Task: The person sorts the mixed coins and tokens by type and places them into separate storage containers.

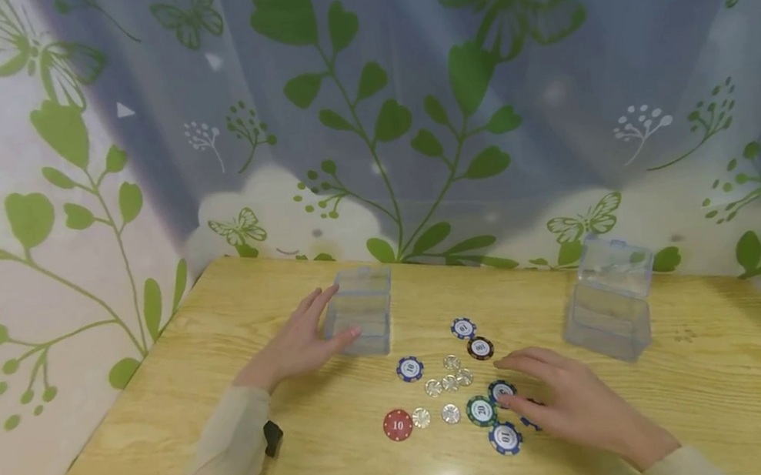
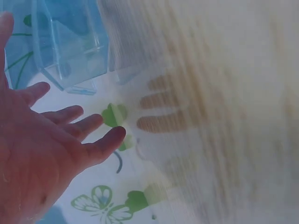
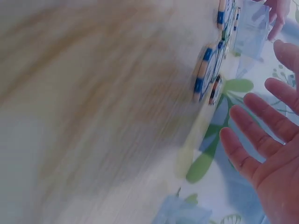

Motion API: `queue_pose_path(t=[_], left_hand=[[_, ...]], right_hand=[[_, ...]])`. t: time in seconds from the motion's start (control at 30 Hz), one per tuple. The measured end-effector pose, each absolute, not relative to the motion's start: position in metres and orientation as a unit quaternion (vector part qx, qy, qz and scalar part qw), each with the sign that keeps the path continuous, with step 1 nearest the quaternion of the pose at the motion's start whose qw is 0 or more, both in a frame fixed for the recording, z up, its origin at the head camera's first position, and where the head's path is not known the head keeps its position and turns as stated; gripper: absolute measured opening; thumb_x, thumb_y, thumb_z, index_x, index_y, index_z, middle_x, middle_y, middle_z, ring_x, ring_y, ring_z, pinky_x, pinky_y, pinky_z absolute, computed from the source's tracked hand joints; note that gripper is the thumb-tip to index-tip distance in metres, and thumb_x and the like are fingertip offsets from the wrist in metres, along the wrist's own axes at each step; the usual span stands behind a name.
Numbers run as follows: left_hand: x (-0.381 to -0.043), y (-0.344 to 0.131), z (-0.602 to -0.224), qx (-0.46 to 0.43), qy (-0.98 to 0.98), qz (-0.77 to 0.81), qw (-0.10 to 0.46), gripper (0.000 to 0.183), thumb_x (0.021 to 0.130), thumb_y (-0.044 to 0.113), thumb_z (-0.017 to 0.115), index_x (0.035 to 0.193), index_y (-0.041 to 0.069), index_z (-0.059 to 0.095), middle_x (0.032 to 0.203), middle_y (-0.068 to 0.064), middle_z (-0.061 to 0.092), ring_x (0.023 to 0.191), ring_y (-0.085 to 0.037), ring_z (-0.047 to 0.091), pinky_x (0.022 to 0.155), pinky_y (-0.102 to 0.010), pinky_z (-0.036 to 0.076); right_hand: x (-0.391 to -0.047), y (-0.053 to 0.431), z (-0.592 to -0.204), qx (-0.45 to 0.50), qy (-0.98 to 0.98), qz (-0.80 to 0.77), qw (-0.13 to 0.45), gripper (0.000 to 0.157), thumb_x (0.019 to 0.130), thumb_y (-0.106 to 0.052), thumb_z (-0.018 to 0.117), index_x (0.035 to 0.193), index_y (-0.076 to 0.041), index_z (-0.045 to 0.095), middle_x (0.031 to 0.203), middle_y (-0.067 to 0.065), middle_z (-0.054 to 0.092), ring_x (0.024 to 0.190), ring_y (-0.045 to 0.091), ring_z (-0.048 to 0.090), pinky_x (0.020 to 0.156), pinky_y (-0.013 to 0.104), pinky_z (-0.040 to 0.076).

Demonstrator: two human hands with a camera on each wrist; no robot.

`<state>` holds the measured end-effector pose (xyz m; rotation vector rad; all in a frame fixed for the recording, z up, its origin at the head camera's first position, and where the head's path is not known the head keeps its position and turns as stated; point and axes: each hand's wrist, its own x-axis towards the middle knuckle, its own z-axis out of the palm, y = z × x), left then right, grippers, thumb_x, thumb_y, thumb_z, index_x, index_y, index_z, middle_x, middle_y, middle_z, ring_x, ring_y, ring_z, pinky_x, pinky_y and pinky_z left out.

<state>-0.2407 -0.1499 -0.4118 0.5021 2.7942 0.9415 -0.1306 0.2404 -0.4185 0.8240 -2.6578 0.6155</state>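
Beside the left clear plastic box (image 1: 358, 313), whose lid is raised, my left hand (image 1: 301, 339) spreads its fingers, with thumb and fingertips overlapping the box's side in the head view. In the left wrist view the same hand (image 2: 51, 144) shows loose fingers and an empty palm. My right hand (image 1: 572, 399) hovers over the right end of a scatter of poker chips, partly covering a blue chip (image 1: 503, 392) and another one. Its fingers (image 3: 247, 154) look extended, with nothing in the palm. A green chip (image 1: 481, 411) and a blue chip (image 1: 505, 438) lie close by.
A second clear box (image 1: 608, 318) stands open at the right. Between the hands lie a red chip (image 1: 397, 425), a blue chip (image 1: 410, 368), a black chip (image 1: 480, 348) and several small shiny coins (image 1: 450, 383). A patterned curtain (image 1: 368, 115) hangs behind the wooden table (image 1: 334, 459).
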Motion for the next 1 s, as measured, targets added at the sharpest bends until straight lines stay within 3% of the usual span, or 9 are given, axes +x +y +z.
queue_pose_path(t=[0.27, 0.53, 0.83, 1.0], left_hand=[[-0.252, -0.153, -0.417, 0.165, 0.928, 0.309, 0.128, 0.097, 0.091, 0.074, 0.056, 0.166, 0.03, 0.012, 0.173, -0.019, 0.004, 0.156, -0.049, 0.014, 0.116, -0.078, 0.021], [-0.261, -0.152, -0.421, 0.188, 0.925, 0.301, 0.134, 0.096, 0.092, 0.072, 0.057, 0.166, 0.031, 0.01, 0.172, -0.019, 0.008, 0.159, -0.043, 0.01, 0.118, -0.076, 0.017], [-0.265, -0.151, -0.421, 0.197, 0.914, 0.32, 0.15, 0.092, 0.092, 0.07, 0.059, 0.164, 0.033, 0.015, 0.172, -0.02, 0.001, 0.16, -0.041, 0.003, 0.116, -0.078, 0.016], [-0.265, -0.149, -0.421, 0.188, 0.917, 0.315, 0.158, 0.1, 0.091, 0.071, 0.058, 0.166, 0.03, 0.006, 0.173, -0.019, -0.001, 0.16, -0.041, -0.001, 0.119, -0.077, 0.008]], right_hand=[[-0.147, 0.222, -0.424, 0.305, -0.915, 0.241, 0.102, 0.041, 0.09, -0.029, 0.08, 0.127, -0.013, 0.071, 0.124, -0.003, 0.072, 0.114, 0.018, 0.07, 0.096, 0.042, 0.059], [-0.162, 0.214, -0.426, 0.273, -0.928, 0.254, -0.002, 0.045, 0.096, -0.038, 0.073, 0.133, -0.015, 0.066, 0.127, -0.002, 0.072, 0.116, 0.021, 0.069, 0.097, 0.046, 0.057], [-0.172, 0.207, -0.43, 0.271, -0.93, 0.249, -0.001, 0.039, 0.089, -0.026, 0.081, 0.125, -0.018, 0.071, 0.114, -0.008, 0.075, 0.103, 0.016, 0.066, 0.087, 0.037, 0.056], [-0.176, 0.207, -0.433, 0.268, -0.931, 0.246, 0.001, 0.037, 0.086, -0.024, 0.083, 0.121, -0.017, 0.072, 0.108, -0.009, 0.074, 0.098, 0.014, 0.061, 0.083, 0.032, 0.054]])
